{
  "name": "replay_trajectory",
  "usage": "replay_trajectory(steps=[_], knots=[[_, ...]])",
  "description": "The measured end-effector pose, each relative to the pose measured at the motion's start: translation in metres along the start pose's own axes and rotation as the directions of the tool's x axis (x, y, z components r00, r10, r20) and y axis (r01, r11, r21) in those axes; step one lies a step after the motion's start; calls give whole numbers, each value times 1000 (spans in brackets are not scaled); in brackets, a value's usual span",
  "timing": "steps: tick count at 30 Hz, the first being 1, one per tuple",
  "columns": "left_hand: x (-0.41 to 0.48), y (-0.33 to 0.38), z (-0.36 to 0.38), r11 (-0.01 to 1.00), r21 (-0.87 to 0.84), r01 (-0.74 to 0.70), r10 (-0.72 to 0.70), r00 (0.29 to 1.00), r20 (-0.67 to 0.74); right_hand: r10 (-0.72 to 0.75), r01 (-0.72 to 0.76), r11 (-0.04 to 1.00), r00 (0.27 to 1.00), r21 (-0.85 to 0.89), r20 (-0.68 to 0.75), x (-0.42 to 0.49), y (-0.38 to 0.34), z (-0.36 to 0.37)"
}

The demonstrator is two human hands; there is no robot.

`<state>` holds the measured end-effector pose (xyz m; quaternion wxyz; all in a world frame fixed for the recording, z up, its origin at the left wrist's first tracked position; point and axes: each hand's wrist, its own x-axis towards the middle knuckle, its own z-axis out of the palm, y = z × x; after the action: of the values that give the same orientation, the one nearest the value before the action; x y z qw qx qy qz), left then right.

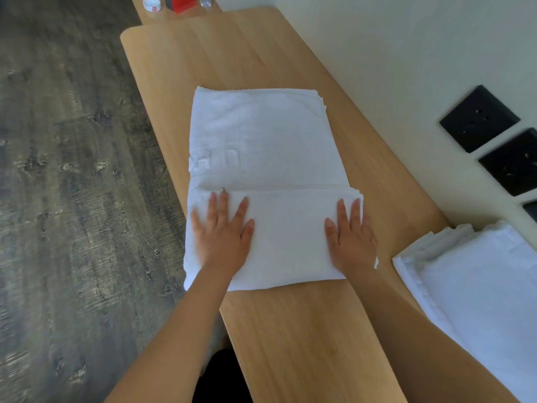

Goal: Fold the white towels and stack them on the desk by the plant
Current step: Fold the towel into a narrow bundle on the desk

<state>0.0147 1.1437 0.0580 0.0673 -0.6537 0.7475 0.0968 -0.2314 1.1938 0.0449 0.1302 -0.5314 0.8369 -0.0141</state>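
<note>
A white towel point(261, 141) lies flat on the wooden desk point(305, 330), its near third folded over toward the middle. Raised letters show on its left side. My left hand point(223, 234) presses flat on the left part of the folded flap, fingers spread. My right hand point(351, 237) presses flat on the flap's right end. Neither hand grips anything. A second white towel point(476, 286), loosely folded, lies at the desk's right edge near the wall. No plant is in view.
Black wall sockets point(479, 119) sit on the pale wall to the right. At the desk's far end stand a red box point(181, 2) and a small white container point(151, 2). Dark wood floor point(66, 170) runs along the left.
</note>
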Motion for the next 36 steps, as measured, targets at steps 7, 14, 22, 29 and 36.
replay_trajectory(steps=[7, 14, 22, 29, 36], knots=[[13, -5, 0, 990, -140, 32, -26, 999, 40, 70, -71, 996, 997, 44, 31, -11, 6, -3], [20, -24, -12, 941, -318, -115, 118, 993, -10, 205, -200, 976, 977, 91, -60, -39, -6, 5], [-32, -47, -18, 545, -765, 343, -418, 902, 107, 333, -206, 746, 939, 633, -87, -48, 15, -14], [-26, -55, -32, 398, -846, 354, -350, 911, 217, 219, -227, 699, 971, 678, 100, -54, 27, -25], [-43, -70, -22, -4, -935, 356, -312, 888, 339, 193, -232, 729, 972, 643, 133, -53, 40, -24]])
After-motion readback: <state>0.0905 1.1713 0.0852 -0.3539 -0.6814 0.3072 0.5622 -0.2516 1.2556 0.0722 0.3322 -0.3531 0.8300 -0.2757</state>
